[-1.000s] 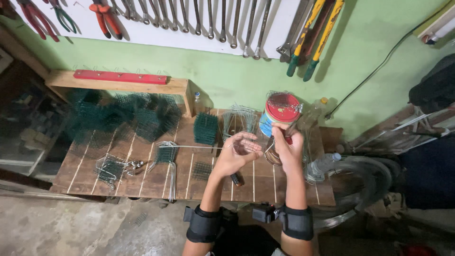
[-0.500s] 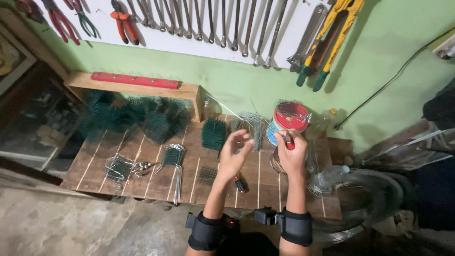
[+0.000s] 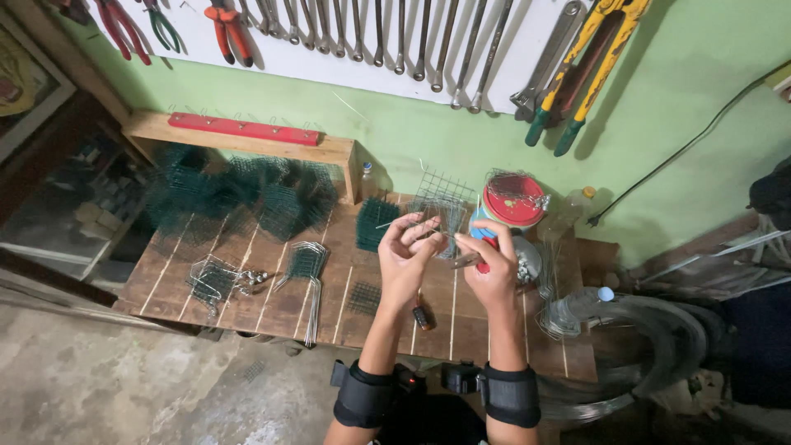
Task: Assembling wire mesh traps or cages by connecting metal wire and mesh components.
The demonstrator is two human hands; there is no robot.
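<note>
nearest the camera are two forearms with black bands, reaching out over the wooden tabletop [image 3: 272, 309]. the left hand [image 3: 404, 257] is raised with its fingers spread and curled, pinching a thin wire [image 3: 394, 221] at the fingertips. the right hand [image 3: 492, 268] is closed around a red-handled tool [image 3: 476, 262], whose tip points toward the left hand. compared with half a second ago, the two hands sit about the same way, close together above the middle of the tabletop, though the left fingers now look more fanned out.

under the hands a small dark object [image 3: 423, 316] lies on the planks. to the left of it are a small square of green mesh [image 3: 363, 297], a bundle of bent wires [image 3: 309, 272] and a tangle of wire pieces [image 3: 216, 278]. on the near right a large coil of wire [image 3: 651, 346] hangs off the tabletop edge.

just beyond the hands stand a grey wire mesh piece [image 3: 441, 202] and a round tin with a red lid [image 3: 515, 202], with a green mesh block [image 3: 377, 221] to the left. farther left, a heap of green mesh cages [image 3: 239, 198] sits under a wooden shelf [image 3: 247, 136]. on the far wall hang spanners [image 3: 395, 33], pliers [image 3: 229, 29] and yellow-handled cutters [image 3: 589, 66].
</note>
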